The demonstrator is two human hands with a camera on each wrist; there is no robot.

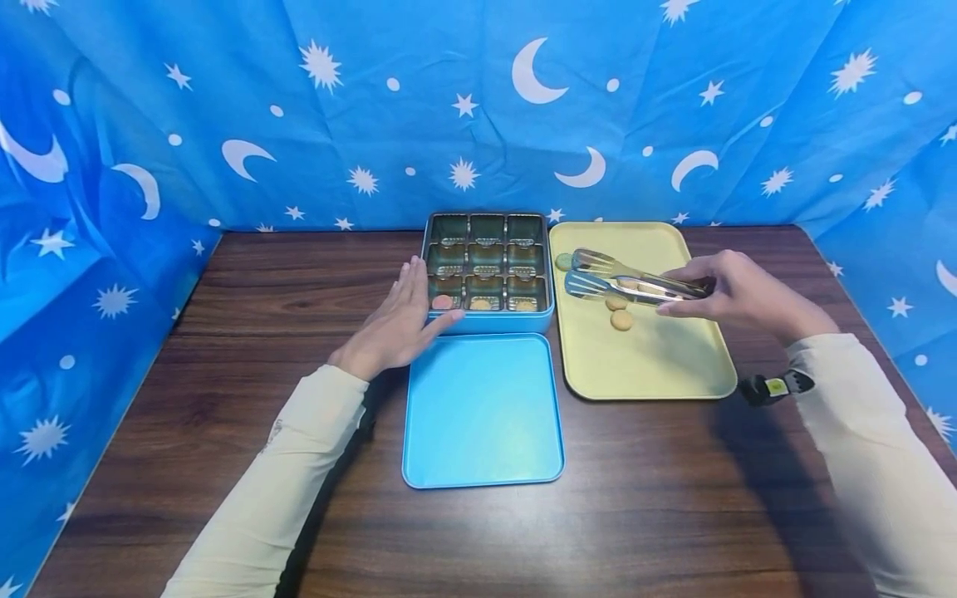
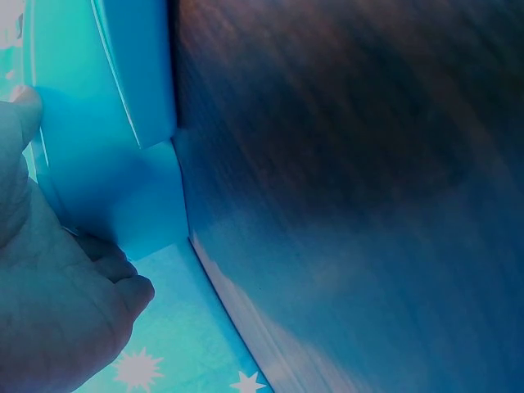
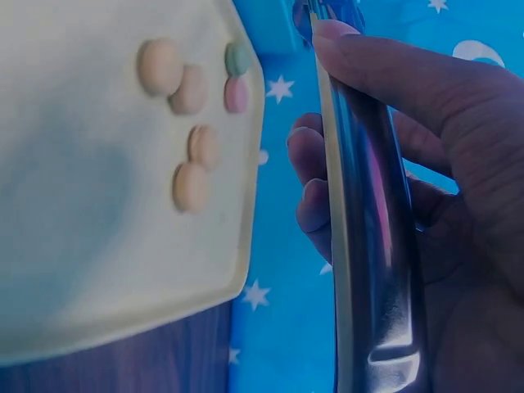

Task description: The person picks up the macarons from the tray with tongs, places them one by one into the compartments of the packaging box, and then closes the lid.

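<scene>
My right hand (image 1: 728, 286) grips metal tongs (image 1: 635, 278), their slotted ends parted above the yellow tray (image 1: 650, 365). Under and beside the tongs lie several macarons: a tan macaron (image 1: 621, 320) near the tray's middle, a green macaron (image 3: 237, 60) and a pink macaron (image 3: 236, 95) by its edge in the right wrist view. My left hand (image 1: 396, 320) touches the left side of a blue tin (image 1: 493, 322), fingers straight, thumb at the front corner. The tin's divided insert has a pink macaron (image 1: 443, 302) in its front left compartment and tan ones in the other two front compartments.
A light blue lid (image 1: 482, 411) lies on the dark wooden table (image 1: 635, 498) just in front of the tin. The tray stands close to the tin's right side. A blue curtain (image 1: 449, 108) with moons and stars encloses the back and sides.
</scene>
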